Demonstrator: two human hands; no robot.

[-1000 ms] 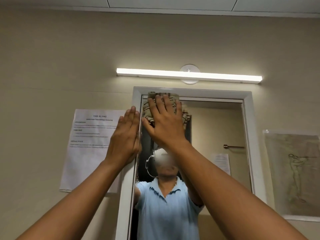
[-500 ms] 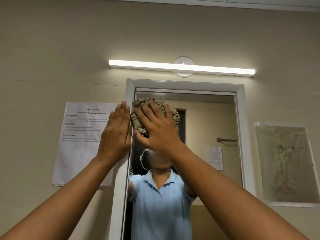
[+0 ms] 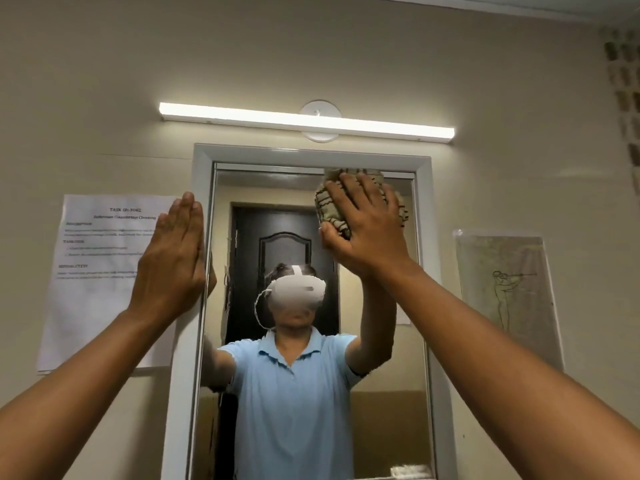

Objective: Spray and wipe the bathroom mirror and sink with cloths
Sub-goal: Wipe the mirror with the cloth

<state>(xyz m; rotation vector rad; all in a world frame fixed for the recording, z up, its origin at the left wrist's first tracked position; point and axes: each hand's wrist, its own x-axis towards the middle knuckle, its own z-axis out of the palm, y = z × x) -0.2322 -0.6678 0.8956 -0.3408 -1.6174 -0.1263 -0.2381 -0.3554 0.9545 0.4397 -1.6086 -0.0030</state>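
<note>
A printed notice (image 3: 104, 271) hangs on the wall at far left; the left hand (image 3: 173, 261) lies flat, fingers straight and together, against the mirror (image 3: 311, 341) frame's left edge; the right hand (image 3: 367, 230) presses a bunched striped cloth (image 3: 329, 209) to the glass's upper right corner; wiping is under way, and I'd guess downward strokes come next.

Bunched striped cloth (image 3: 332, 209) pressed against framed mirror's (image 3: 381, 341) top right, seemingly.
</note>
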